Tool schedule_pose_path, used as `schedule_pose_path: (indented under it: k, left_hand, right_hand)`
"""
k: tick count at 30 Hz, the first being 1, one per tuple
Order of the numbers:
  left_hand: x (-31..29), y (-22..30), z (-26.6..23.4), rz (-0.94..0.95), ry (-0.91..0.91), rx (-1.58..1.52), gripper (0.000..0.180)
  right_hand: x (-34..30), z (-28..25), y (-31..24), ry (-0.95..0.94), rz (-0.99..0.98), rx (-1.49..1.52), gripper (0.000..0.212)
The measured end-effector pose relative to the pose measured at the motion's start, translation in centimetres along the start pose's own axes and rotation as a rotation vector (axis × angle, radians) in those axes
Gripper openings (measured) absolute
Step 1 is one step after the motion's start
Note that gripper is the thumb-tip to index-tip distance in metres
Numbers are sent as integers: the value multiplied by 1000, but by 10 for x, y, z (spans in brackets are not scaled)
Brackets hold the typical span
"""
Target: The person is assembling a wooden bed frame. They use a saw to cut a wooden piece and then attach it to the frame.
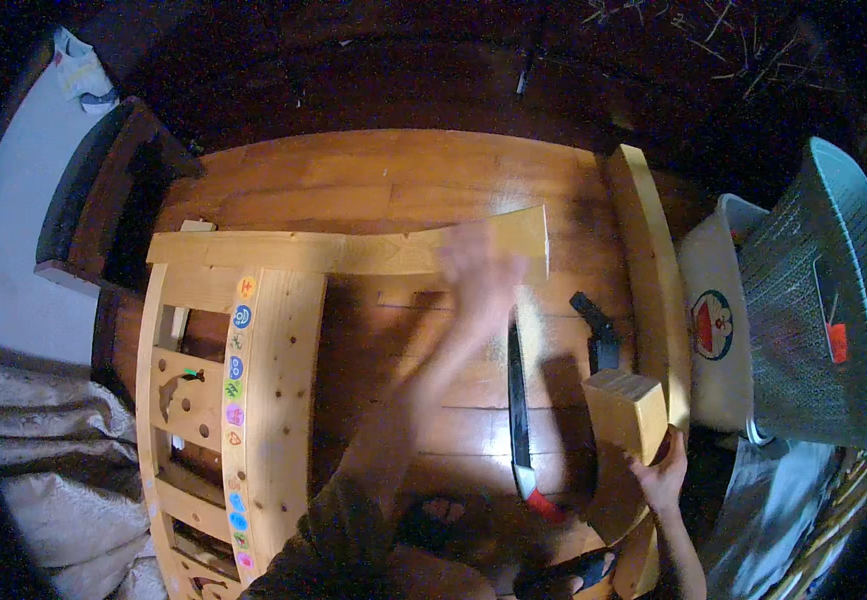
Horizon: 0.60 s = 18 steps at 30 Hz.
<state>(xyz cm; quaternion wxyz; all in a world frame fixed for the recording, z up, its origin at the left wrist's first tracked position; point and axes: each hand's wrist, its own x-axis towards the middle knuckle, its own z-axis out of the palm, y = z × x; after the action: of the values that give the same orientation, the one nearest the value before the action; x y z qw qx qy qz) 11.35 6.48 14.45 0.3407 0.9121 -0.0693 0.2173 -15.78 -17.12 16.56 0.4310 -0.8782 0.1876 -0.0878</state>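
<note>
Wooden plank floor [414, 190], brown and glossy, lit in the middle; surroundings dark. On it, at left, a pale ladder-like wooden frame [284, 400] with colourful round stickers down one strip. From its upper end a wooden rail [384, 254] runs rightward to a bare end. Left hand [479, 265] over that rail near the end, motion-blurred; cannot tell whether its fingers are spread or closed on the wood. Right hand [662, 478], lower right, grips the side edge of a thick curved wooden piece [619, 505], thumb on the near face, pale end face upward. Between the hands, a long dark tool [516, 390] with a red end lies on the floor, pale dust [531, 335] beside it. Farther right: long wooden beam [647, 240], whitish bin [714, 320], grey-green mesh basket [804, 290]
</note>
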Motion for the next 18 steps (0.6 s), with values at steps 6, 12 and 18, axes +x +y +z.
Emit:
schedule_pose_path:
  k: [6,12,18]
  left_hand:
    - [-37,86,-30,688,-202,-861,19]
    - [18,34,16,153,-25,-128,61]
    - [33,19,51,198,-95,-5,56]
  right_hand:
    - [-3,-5,-8,-83,28,-58,58]
    - [-22,-40,-15,-70,-34,-168,64]
    - [-3,-81,-64,-207,-65,-548,67]
